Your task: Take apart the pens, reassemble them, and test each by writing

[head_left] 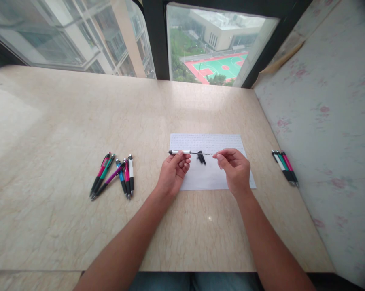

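Observation:
My left hand (174, 171) pinches the white barrel of a ballpoint pen (182, 152), held level above the paper. From the barrel's right end a thin dark refill (197, 153) sticks out toward my right hand (235, 167). The thumb and forefinger of that hand are closed together at the refill's tip. Something small and pale shows at these fingertips, too fine to make out. Beneath the refill, small black pen parts (202, 157) lie on a sheet of written paper (213, 178).
Several pens (103, 171) in pink, green, purple, blue and white with black grips lie to the left on the marble-patterned surface (64, 234). More pens (285, 167) rest beside the flowered wall (328, 141) on the right. Windows (219, 44) border the far edge.

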{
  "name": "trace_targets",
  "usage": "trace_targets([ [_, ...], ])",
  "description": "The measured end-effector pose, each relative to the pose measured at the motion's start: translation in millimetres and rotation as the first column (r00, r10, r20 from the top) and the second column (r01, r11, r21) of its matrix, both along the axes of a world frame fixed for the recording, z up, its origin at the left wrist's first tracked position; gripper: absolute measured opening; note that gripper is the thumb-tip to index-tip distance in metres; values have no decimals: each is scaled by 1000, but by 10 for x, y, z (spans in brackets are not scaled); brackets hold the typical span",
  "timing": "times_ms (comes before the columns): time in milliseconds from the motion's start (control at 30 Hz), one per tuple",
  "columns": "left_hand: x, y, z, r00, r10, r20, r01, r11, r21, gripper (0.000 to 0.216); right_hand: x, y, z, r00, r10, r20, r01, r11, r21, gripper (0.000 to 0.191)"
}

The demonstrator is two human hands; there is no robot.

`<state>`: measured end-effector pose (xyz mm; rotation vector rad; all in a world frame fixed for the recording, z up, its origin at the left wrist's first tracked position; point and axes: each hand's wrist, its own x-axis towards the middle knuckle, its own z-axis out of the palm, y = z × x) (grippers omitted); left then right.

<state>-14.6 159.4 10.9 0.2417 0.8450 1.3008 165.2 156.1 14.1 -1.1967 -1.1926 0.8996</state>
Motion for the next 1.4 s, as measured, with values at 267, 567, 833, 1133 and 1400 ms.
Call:
trace_targets([
  [267, 10, -6, -16, 1000, -7, -4, 7, 1000, 8, 18, -5, 2, 5, 1000, 30, 2, -30, 999, 16, 11],
  [567, 11, -10, 1, 1000, -7, -19, 7, 1000, 21, 19, -27, -17, 25, 996, 83, 14, -82, 996, -25, 11],
  [833, 14, -12, 3, 1000, -12, -18, 12, 1000, 8, 19, -25, -8, 39, 997, 72, 6, -72, 997, -27, 11],
  [1133, 21, -16, 13, 1000, -6, -9, 6, 1000, 9, 17, -16, -14, 25, 997, 69, 39, -68, 998, -16, 10],
  [1400, 20, -16, -11, 1000, -22, 1, 22, 1000, 7, 17, -35, -25, 23, 995, 84, 55, -82, 996, -34, 10],
])
